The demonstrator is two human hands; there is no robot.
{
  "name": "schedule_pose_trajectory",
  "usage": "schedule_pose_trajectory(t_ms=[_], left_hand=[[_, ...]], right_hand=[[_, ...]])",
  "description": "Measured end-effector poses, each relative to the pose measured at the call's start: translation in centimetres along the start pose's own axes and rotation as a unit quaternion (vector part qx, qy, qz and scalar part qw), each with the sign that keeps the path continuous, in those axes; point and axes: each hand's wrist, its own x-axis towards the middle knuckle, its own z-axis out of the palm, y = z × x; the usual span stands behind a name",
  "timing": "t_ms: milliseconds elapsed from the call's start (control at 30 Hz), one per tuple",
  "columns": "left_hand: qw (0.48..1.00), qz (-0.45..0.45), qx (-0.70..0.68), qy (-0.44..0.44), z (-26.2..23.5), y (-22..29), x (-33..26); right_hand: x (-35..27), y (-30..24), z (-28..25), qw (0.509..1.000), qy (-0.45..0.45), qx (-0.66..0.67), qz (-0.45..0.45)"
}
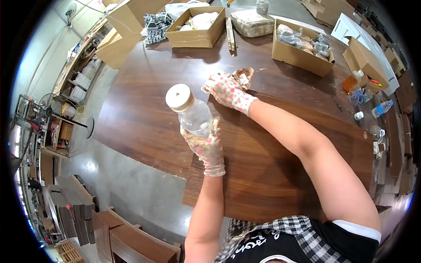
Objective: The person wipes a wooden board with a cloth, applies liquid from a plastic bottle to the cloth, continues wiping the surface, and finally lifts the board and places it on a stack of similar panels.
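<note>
My left hand (205,149), in a white glove with pink spots, is closed around a clear plastic bottle (196,117) with a wide white cap (179,97). The bottle is tilted, cap toward the far left, above the left edge of a dark brown wood-grain board (280,162). A matching glove covers my right hand (228,91), which reaches to the board's far edge. Its fingers are closed on a crumpled, brown-stained rag (244,78); part of the rag is hidden by the hand. Beneath the board is a larger brown tabletop (144,118).
Along the far side stand two cardboard boxes (193,40) (302,60) of bagged parts, with a wooden strip (230,35) and a wrapped bundle (252,24) between them. At right are an orange-liquid bottle (351,81) and a clear bottle (382,108). A standing fan (50,105) is at left.
</note>
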Motion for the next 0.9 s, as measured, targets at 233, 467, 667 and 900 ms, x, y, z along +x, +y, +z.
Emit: schedule_pose_trajectory(t_ms=[233,467,667,900], left_hand=[[0.945,0.236,0.221,-0.050,-0.4,1.8,-0.8],[0.934,0.289,0.144,-0.151,0.6,3.2,-2.3],[0.940,0.276,0.086,-0.182,0.0,5.1,-3.0],[0.944,0.224,0.081,-0.230,-0.4,8.6,-7.0]], right_hand=[[-5.3,-4.3,-0.7,0.996,0.046,0.058,-0.057],[-3.8,-0.5,-2.1,0.997,0.033,0.047,-0.042],[-5.7,-5.4,-2.2,0.987,0.015,0.080,-0.139],[-5.0,-8.2,-2.4,0.976,0.011,0.135,-0.169]])
